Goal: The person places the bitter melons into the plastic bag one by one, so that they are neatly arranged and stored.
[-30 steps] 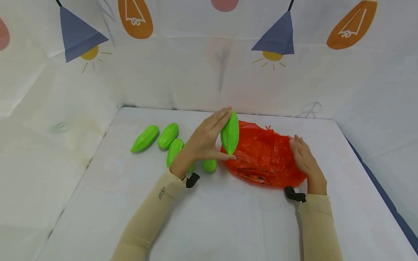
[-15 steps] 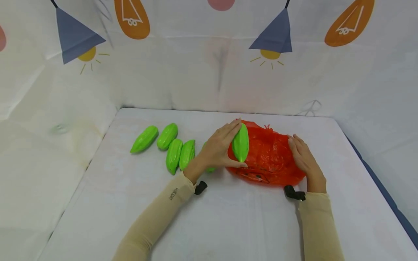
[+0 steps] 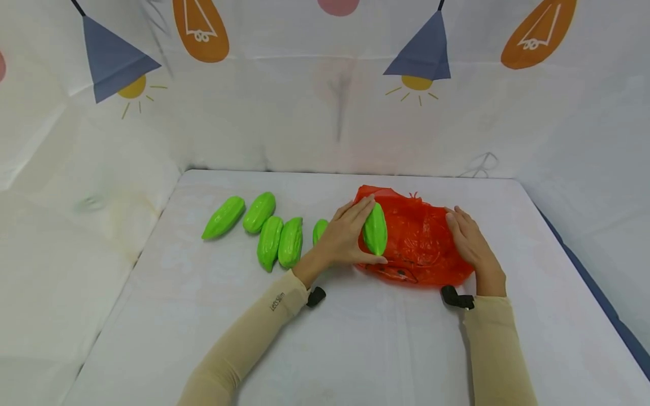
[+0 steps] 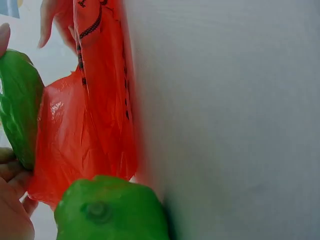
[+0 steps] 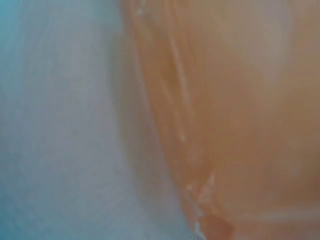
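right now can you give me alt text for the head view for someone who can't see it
A person's left hand holds a green toy gourd against an orange plastic bag on a white table, while the right hand rests on the bag's right side. Five more green gourds lie in a row to the left.

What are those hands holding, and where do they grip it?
Left hand grips a green toy gourd round its middle; right hand rests on the orange plastic bag.

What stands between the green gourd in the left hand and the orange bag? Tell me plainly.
Nothing visible. The left hand grips the green gourd right against the orange plastic bag. The right hand rests on the bag's far side. The other gourds lie apart to the left on the table.
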`<action>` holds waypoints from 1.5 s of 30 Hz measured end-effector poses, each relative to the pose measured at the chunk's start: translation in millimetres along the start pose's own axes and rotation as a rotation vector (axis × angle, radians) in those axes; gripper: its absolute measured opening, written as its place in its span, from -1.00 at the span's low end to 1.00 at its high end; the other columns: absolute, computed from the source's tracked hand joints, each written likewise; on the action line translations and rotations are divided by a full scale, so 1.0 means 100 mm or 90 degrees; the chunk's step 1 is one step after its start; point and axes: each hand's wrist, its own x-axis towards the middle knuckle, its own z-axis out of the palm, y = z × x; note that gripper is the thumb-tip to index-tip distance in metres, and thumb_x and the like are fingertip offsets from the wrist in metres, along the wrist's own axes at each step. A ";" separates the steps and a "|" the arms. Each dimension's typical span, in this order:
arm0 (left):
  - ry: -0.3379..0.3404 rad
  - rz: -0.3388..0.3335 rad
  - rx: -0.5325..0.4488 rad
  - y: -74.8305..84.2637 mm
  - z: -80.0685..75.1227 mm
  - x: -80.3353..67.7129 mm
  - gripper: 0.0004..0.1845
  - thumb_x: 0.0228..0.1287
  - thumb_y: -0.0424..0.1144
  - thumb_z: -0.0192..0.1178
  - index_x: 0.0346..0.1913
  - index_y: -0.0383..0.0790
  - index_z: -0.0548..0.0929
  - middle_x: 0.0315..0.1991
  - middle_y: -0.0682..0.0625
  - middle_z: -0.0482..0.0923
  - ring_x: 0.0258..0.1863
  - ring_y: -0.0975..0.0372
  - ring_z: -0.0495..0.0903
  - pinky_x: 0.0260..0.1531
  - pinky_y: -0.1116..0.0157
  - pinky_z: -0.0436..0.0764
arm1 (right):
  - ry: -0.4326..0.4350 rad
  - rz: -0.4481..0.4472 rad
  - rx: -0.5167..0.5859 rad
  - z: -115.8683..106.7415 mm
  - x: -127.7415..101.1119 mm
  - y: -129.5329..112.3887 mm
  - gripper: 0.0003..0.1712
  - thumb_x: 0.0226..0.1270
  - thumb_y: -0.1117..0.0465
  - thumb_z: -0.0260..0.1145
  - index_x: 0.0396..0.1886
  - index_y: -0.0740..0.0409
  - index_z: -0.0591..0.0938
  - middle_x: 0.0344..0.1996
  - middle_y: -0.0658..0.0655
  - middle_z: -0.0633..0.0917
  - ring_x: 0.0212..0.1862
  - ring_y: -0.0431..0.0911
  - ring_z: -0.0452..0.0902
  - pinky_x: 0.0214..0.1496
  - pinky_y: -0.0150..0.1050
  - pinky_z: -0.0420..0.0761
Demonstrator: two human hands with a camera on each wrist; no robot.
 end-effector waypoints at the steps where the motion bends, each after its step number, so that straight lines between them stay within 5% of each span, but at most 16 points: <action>1: -0.008 -0.013 -0.009 0.01 0.00 0.00 0.31 -0.12 0.40 0.38 0.54 -0.31 0.03 0.55 -0.12 0.07 0.52 0.14 0.10 0.51 0.14 0.07 | -0.001 0.002 -0.001 -0.01 0.00 0.00 -0.23 0.61 -0.18 -0.35 0.50 0.31 0.15 0.50 0.49 -0.01 0.49 0.45 -0.17 0.41 0.46 -0.11; 8: -0.057 -0.083 -0.097 0.04 0.01 0.02 0.31 -0.11 0.42 0.36 0.56 -0.22 -0.02 0.56 -0.09 0.03 0.51 0.12 0.13 0.47 0.10 0.14 | -0.001 0.019 -0.001 -0.03 -0.01 0.01 -0.21 0.60 -0.21 -0.35 0.51 0.29 0.14 0.51 0.47 -0.03 0.50 0.44 -0.18 0.39 0.48 -0.11; 15: -0.087 -0.190 -0.183 0.13 0.03 0.11 0.30 -0.13 0.48 0.33 0.55 -0.22 0.04 0.55 -0.01 0.07 0.51 0.23 0.11 0.51 0.06 -0.06 | -0.012 0.015 0.005 -0.01 -0.02 0.01 -0.21 0.59 -0.22 -0.34 0.52 0.26 0.14 0.52 0.45 -0.04 0.51 0.42 -0.20 0.40 0.48 -0.12; 23: -0.133 -0.305 -0.157 0.19 0.29 0.21 0.28 -0.12 0.52 0.27 0.55 -0.16 0.04 0.56 0.02 0.05 0.53 0.21 0.08 0.48 -0.11 -0.12 | -0.013 0.005 0.011 0.05 -0.03 0.03 -0.23 0.60 -0.19 -0.32 0.51 0.26 0.17 0.51 0.46 -0.01 0.50 0.43 -0.18 0.40 0.48 -0.11; 31: -0.141 -0.279 -0.134 0.18 0.39 0.22 0.30 -0.12 0.47 0.33 0.59 -0.05 -0.08 0.61 0.02 -0.21 0.58 0.18 -0.12 0.47 -0.16 -0.09 | -0.017 0.013 -0.002 -0.01 0.00 -0.02 -0.23 0.59 -0.20 -0.34 0.51 0.25 0.17 0.51 0.46 -0.03 0.50 0.43 -0.19 0.39 0.48 -0.11; 39: -0.127 -0.273 -0.112 0.16 0.39 0.20 0.37 -0.20 0.41 0.43 0.59 -0.05 -0.11 0.49 -0.12 -0.02 0.44 0.05 0.10 0.43 -0.05 0.07 | -0.023 0.026 -0.009 0.00 0.02 -0.04 -0.20 0.58 -0.24 -0.36 0.52 0.24 0.16 0.52 0.45 -0.04 0.51 0.43 -0.21 0.40 0.48 -0.12; 45: -0.131 -0.296 -0.111 0.14 0.42 0.21 0.43 -0.22 0.44 0.42 0.57 -0.19 -0.16 0.53 -0.09 -0.04 0.50 0.07 0.06 0.48 -0.04 0.04 | -0.026 0.032 -0.010 0.00 0.01 -0.02 -0.18 0.57 -0.26 -0.37 0.53 0.22 0.14 0.53 0.43 -0.06 0.52 0.41 -0.23 0.40 0.48 -0.14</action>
